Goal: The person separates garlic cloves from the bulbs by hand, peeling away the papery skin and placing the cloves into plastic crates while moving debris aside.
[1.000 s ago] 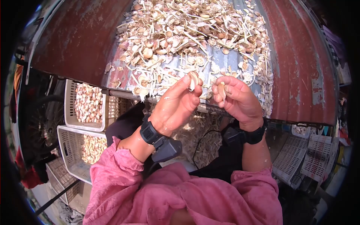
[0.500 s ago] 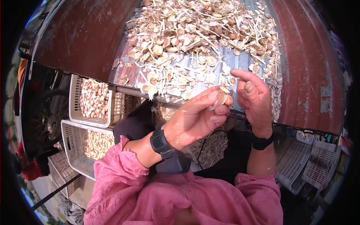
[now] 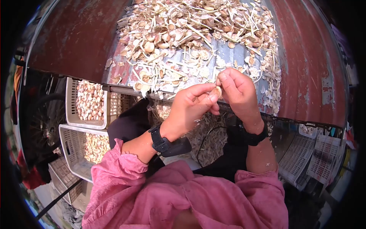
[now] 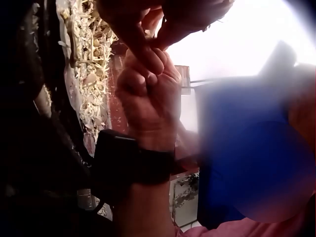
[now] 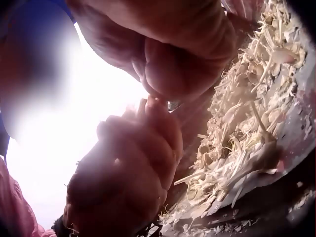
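A pale, pinkish-brown garlic clove (image 3: 216, 92) sits at the fingertips of my left hand (image 3: 188, 105), pinched between thumb and fingers in front of the table edge. My right hand (image 3: 242, 93) meets it from the other side, thumb and forefinger pinched together at the clove's upper end. In the left wrist view, the right hand (image 4: 150, 98) has its fingers curled in under the left fingertips. The right wrist view puts the left hand (image 5: 128, 163) below, its fingertips right at the right thumb; the clove is mostly hidden there.
Loose garlic skins, stalks and cloves (image 3: 179, 34) are heaped on a corrugated metal table (image 3: 309, 61). At the left stand a crate (image 3: 69, 105) of skin-on cloves and a crate (image 3: 68, 143) of paler cloves. More plastic crates (image 3: 297, 158) stand at the right.
A second ago each hand held a clove, apart from each other. Half a second ago the right hand was free, forefinger extended. Now its fingertips have closed in on the clove in the left hand.
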`<state>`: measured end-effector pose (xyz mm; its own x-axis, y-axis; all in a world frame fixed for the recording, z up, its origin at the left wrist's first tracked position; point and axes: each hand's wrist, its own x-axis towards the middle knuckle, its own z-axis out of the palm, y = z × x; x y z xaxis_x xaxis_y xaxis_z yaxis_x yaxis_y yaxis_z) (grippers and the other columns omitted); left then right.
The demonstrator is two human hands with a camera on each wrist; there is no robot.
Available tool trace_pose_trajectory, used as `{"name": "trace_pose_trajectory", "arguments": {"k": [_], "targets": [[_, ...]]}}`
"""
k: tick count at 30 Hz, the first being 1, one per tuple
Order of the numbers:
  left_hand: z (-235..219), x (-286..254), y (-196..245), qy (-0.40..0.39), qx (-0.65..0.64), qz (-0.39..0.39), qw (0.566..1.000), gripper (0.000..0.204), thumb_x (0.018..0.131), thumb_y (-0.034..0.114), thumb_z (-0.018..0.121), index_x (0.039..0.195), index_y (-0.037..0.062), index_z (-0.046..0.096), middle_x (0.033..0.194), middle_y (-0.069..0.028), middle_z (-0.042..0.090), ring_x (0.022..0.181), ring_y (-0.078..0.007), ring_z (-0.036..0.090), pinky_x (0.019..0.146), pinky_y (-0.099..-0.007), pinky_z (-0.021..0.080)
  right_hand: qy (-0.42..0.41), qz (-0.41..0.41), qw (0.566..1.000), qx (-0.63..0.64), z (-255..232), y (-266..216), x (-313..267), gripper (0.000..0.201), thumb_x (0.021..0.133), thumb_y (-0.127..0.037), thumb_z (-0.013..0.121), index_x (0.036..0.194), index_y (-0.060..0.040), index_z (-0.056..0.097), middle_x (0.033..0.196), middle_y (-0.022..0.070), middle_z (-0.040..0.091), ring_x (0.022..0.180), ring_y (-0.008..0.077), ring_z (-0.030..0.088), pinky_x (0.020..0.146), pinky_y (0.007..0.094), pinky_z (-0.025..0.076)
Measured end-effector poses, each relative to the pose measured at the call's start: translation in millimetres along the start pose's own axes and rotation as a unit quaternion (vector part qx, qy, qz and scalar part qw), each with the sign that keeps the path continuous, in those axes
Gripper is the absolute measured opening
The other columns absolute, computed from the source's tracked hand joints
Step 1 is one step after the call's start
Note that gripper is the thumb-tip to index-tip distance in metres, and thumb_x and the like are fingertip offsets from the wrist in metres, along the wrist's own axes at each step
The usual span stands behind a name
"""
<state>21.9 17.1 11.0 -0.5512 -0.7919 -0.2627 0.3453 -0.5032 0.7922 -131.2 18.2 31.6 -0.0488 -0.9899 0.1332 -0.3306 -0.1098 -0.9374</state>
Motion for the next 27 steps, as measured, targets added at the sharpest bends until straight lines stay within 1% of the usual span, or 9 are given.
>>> {"name": "trace_pose_trajectory", "arguments": {"k": [2, 6, 9, 12, 16, 18, 22, 25, 27], "targets": [[1.0, 0.4, 2.5, 0.001, 0.019, 0.013, 1.000, 0.030, 0.085, 0.013, 0.053, 0.109, -0.0036, 0.049, 0.080, -0.0077, 0.058, 0.072, -0.0117, 0.057, 0.063, -0.0237, 0.049, -0.133, 0.224, 0.907, 0.332, -20.3, 12.1, 9.8, 0.010, 0.082, -0.010, 0.053, 0.084, -0.0001, 0.056, 0.059, -0.0014, 0.049, 0.053, 0.0053, 0.046, 0.046, 0.0212, 0.036], [-1.0, -3.7, 12.7, -0.040, -0.104, 0.021, 0.994, 0.034, 0.086, 0.011, 0.049, 0.116, -0.0029, 0.043, 0.097, -0.0129, 0.056, 0.075, -0.0124, 0.058, 0.071, -0.0251, 0.050, 0.042, 0.112, 0.991, 0.067, -22.1, 30.7, 16.9, 0.022, 0.086, -0.013, 0.049, 0.101, 0.0007, 0.055, 0.057, -0.0069, 0.041, 0.048, -0.0008, 0.033, 0.040, 0.0160, 0.023], [-15.2, -25.7, 31.4, 0.060, -0.187, 0.058, 0.979, 0.031, 0.087, 0.011, 0.046, 0.114, -0.0027, 0.043, 0.098, -0.0131, 0.056, 0.078, -0.0134, 0.057, 0.073, -0.0255, 0.049, -0.008, 0.197, 0.952, 0.232, -35.1, 26.3, 21.1, 0.025, 0.087, -0.013, 0.045, 0.105, 0.0035, 0.052, 0.063, -0.0044, 0.041, 0.051, 0.0006, 0.033, 0.040, 0.0156, 0.025], [-77.6, -84.3, 41.3, 0.293, -0.316, 0.185, 0.883, 0.024, 0.086, 0.008, 0.046, 0.106, -0.0046, 0.046, 0.098, -0.0149, 0.056, 0.078, -0.0149, 0.057, 0.072, -0.0248, 0.050, -0.013, 0.214, 0.916, 0.339, -27.7, 22.8, 22.0, 0.026, 0.087, -0.011, 0.042, 0.105, 0.0052, 0.051, 0.067, -0.0016, 0.042, 0.053, 0.0021, 0.034, 0.042, 0.0145, 0.025], [-179.1, -196.5, 46.3, 0.418, -0.523, 0.317, 0.672, 0.038, 0.088, 0.013, 0.031, 0.115, -0.0143, 0.032, 0.106, -0.0277, 0.048, 0.094, -0.0318, 0.054, 0.080, -0.0335, 0.051, -0.022, 0.189, 0.927, 0.322, -16.4, 19.9, 15.9, 0.024, 0.086, -0.007, 0.040, 0.103, 0.0050, 0.052, 0.069, -0.0010, 0.044, 0.054, 0.0029, 0.036, 0.043, 0.0143, 0.028], [-160.9, -187.4, 42.8, 0.480, -0.438, 0.294, 0.701, 0.037, 0.089, 0.014, 0.030, 0.114, -0.0127, 0.035, 0.106, -0.0266, 0.049, 0.095, -0.0309, 0.054, 0.080, -0.0335, 0.051, -0.023, 0.154, 0.945, 0.287, -5.5, 13.0, 11.3, 0.024, 0.086, -0.006, 0.038, 0.104, 0.0041, 0.052, 0.070, -0.0005, 0.045, 0.054, 0.0025, 0.037, 0.044, 0.0143, 0.029], [-63.9, -99.5, 35.3, 0.256, -0.333, 0.076, 0.904, 0.033, 0.089, 0.018, 0.038, 0.111, -0.0048, 0.044, 0.108, -0.0179, 0.053, 0.103, -0.0254, 0.051, 0.091, -0.0375, 0.041, -0.039, 0.011, 0.980, 0.195, 26.1, -9.3, -3.3, 0.021, 0.085, -0.004, 0.042, 0.100, 0.0002, 0.055, 0.073, 0.0025, 0.050, 0.058, 0.0053, 0.044, 0.049, 0.0187, 0.035], [-12.9, -41.7, 27.7, 0.084, -0.370, -0.115, 0.918, 0.037, 0.091, 0.028, 0.032, 0.112, -0.0003, 0.044, 0.112, -0.0158, 0.051, 0.104, -0.0262, 0.049, 0.092, -0.0404, 0.038, -0.024, -0.129, 0.991, 0.017, 39.6, -24.6, -10.5, 0.019, 0.083, -0.004, 0.047, 0.100, 0.0008, 0.056, 0.077, 0.0034, 0.050, 0.061, 0.0079, 0.046, 0.054, 0.0203, 0.038], [2.5, -17.2, 22.0, 0.081, -0.381, -0.122, 0.913, 0.026, 0.091, 0.021, 0.036, 0.105, 0.0020, 0.047, 0.092, -0.0090, 0.055, 0.081, -0.0181, 0.055, 0.071, -0.0296, 0.047, -0.039, -0.221, 0.972, -0.069, 39.8, -25.4, -7.6, 0.017, 0.081, -0.003, 0.051, 0.096, 0.0003, 0.058, 0.082, 0.0071, 0.053, 0.068, 0.0102, 0.051, 0.060, 0.0203, 0.041]]}}
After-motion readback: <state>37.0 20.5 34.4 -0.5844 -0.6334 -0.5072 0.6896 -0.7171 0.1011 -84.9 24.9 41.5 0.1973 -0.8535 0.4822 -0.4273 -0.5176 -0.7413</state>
